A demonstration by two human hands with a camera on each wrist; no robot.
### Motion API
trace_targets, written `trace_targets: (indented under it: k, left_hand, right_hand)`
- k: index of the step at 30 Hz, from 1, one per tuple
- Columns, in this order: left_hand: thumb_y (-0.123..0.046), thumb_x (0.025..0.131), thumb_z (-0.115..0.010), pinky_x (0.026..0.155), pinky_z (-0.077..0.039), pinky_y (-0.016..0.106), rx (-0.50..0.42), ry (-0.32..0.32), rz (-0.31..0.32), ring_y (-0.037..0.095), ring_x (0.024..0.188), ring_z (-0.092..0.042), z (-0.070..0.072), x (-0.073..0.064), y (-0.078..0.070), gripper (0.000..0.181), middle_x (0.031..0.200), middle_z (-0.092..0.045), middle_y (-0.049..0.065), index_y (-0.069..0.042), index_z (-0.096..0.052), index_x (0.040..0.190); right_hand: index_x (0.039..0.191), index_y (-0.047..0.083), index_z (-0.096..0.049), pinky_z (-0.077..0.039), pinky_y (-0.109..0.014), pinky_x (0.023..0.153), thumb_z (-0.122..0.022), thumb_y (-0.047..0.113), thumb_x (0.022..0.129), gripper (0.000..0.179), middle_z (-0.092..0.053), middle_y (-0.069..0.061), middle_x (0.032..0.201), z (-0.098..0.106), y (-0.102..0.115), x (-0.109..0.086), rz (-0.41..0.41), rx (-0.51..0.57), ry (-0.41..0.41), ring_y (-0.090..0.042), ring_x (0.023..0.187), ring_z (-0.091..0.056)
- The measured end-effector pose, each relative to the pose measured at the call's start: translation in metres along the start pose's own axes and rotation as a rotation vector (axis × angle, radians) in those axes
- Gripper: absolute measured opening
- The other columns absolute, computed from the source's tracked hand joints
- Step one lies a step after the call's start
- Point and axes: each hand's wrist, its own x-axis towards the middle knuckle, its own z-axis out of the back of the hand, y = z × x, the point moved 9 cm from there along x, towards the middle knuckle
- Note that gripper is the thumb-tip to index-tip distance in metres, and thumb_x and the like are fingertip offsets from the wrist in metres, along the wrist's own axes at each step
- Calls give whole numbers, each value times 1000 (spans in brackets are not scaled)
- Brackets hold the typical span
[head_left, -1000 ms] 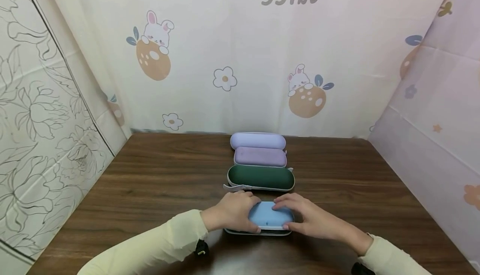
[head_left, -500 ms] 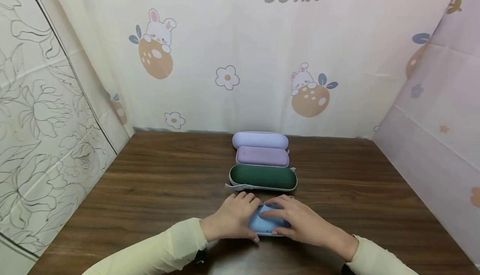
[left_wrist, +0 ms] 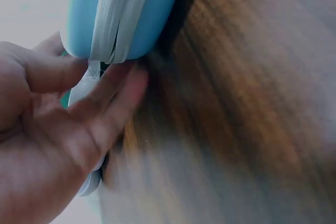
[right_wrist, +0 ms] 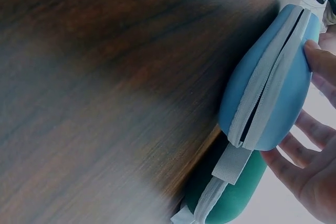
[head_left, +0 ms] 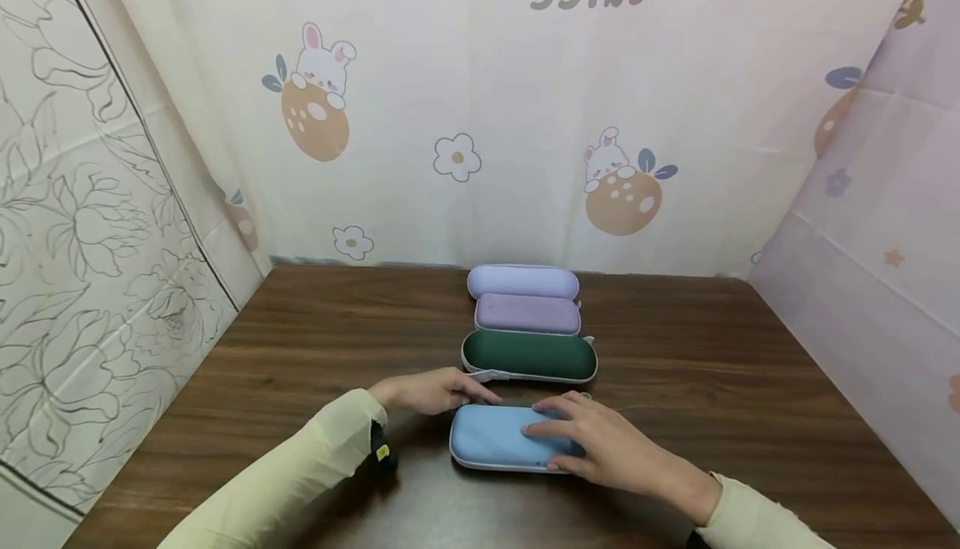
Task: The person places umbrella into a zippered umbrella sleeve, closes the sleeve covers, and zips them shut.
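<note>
In the head view a light blue zip case (head_left: 491,436), a hard case with rounded ends, lies on the wooden table. My right hand (head_left: 592,441) grips it across its right half, fingers spread over the lid and thumb at the near edge. A dark gap shows between the pale zip tapes (right_wrist: 268,82) in the right wrist view. My left hand (head_left: 431,391) is at the case's far left corner, one finger stretched along the back edge. In the left wrist view its thumb and fingers (left_wrist: 128,90) are close to the case's end, beside a grey fabric tab (left_wrist: 86,85).
Behind the blue case, a dark green zip case (head_left: 528,355), a purple case (head_left: 528,314) and a lavender case (head_left: 522,282) lie in a row. A printed curtain (head_left: 405,74) hangs at the table's far edge.
The blue lid came down onto its base between the first two frames. Since then my left hand has left the lid and moved to the far left corner; the right hand has stayed on the case.
</note>
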Motion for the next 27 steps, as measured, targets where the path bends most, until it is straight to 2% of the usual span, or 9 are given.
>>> trace_targets:
  k: [6, 7, 11, 17, 20, 25, 27]
  left_hand:
    - [8, 93, -51, 77, -48, 19, 45, -22, 92, 2, 84, -54, 5, 1, 10, 27, 105, -68, 5, 1, -67, 114]
    - [6, 93, -53, 74, -48, 19, 57, -29, 91, 1, 81, -54, 6, 2, 10, 24, 102, -68, 3, 1, -68, 111]
    - [-1, 93, -58, 71, -49, 19, 98, -60, 68, 1, 76, -54, 9, 4, 11, 17, 94, -68, -2, -3, -71, 103]
    - [-5, 96, -56, 83, -46, 19, 147, -58, -9, 1, 90, -56, 7, 11, 4, 19, 102, -68, -3, -4, -71, 107]
    - [-4, 95, -57, 82, -46, 19, 186, -64, -19, 3, 91, -58, 7, 15, 0, 17, 99, -68, -2, -5, -72, 103]
    - [-12, 98, -54, 80, -46, 19, 348, -97, 95, 0, 85, -54, 8, 16, 5, 15, 92, -62, -12, -15, -69, 97]
    - [-12, 98, -53, 80, -46, 20, 373, -111, 116, 0, 85, -54, 9, 14, 5, 15, 93, -62, -12, -15, -68, 98]
  right_hand:
    - [123, 28, -64, -48, -43, 86, -72, 35, 84, 40, -55, -1, 128, -2, 1, 2, -6, 4, 26, -18, 113, -51]
    - [123, 29, -64, -48, -43, 85, -73, 35, 84, 40, -55, -1, 128, -2, 1, 3, -7, 0, 29, -18, 112, -51]
    - [121, 29, -64, -49, -41, 82, -74, 34, 83, 39, -56, -2, 125, 0, 3, 5, -9, -19, 42, -19, 108, -52]
    - [120, 29, -64, -49, -41, 81, -75, 33, 83, 39, -56, -1, 123, 1, 4, 6, -17, -28, 59, -19, 106, -53]
    - [120, 29, -63, -49, -41, 81, -75, 32, 83, 39, -56, -1, 123, 2, 4, 7, -19, -24, 60, -19, 106, -53]
    - [122, 31, -62, -50, -39, 77, -75, 31, 83, 42, -56, -2, 121, 4, 7, 8, 12, -48, 49, -18, 103, -54]
    - [124, 32, -61, -50, -37, 75, -75, 31, 82, 45, -56, -2, 119, 6, 9, 8, 34, -70, 49, -18, 101, -54]
